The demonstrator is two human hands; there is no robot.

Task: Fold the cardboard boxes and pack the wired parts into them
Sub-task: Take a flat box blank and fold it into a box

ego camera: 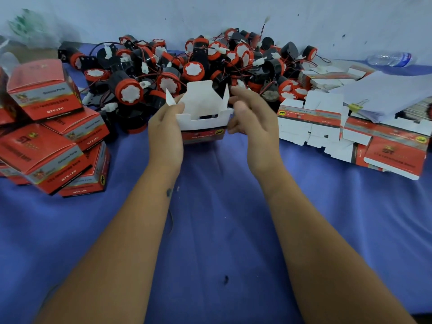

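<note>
Part-folded red-and-white cardboard box [203,123], flaps up, mouth open upward, mid blue-cloth tabletop [222,230], just before the far-edge heap of red-black wired parts [194,64]. Left hand [165,134] grips its left wall; right hand [251,120] fingers relaxed at right wall, nearer the heap.

One head-worn wide-angle view looks forward and down. It sits close over the blue-covered table [210,230], facing the wall [233,15]

Blue cloth [215,230], plastic bottle [389,59] far right — clipped paper stack [383,94] nearby.
</note>
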